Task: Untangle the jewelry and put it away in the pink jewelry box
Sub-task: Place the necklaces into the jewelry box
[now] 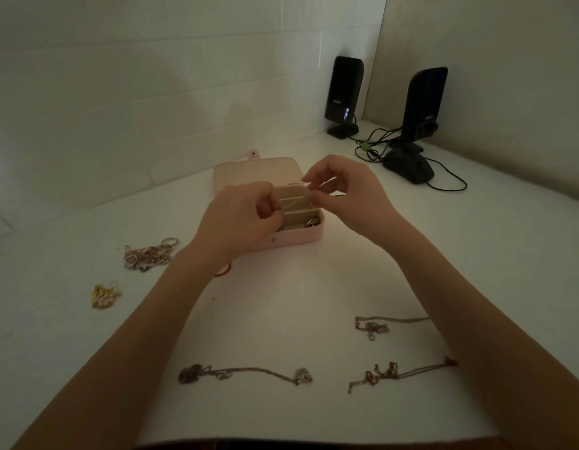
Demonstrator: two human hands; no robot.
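- Nearest, on the white table [281,303], lie three thin metal chains, well apart from each other: a silver-grey chain with a small clump at each end [246,373] in the near middle, a reddish copper-coloured chain with a tangled left end [402,371] to its right, and a pale pinkish chain with a small knot and clasp [382,324] a little farther, beside the right forearm.
- On the left side there is a small yellow-gold earring cluster [104,297], and behind it a tangled heap of pale chains and silver rings [148,254].
- A small red-orange loop [224,271] shows just under the left wrist; what it is I cannot tell.
- Both hands are over the open pink rectangular jewelry box with beige dividers [301,237]. The left hand [246,219] has its fingers curled and pinches one end of a thin light-coloured chain [294,203]. The right hand [343,186] pinches the other end between thumb and forefinger. The chain is stretched between them, above the compartments.
- In the nearest right compartment lies a small silver piece [312,222].
- The lid [255,172] is folded back flat on the table.
- Farthest, in the corner, stand two black speakers [343,92] with black cables [444,180].
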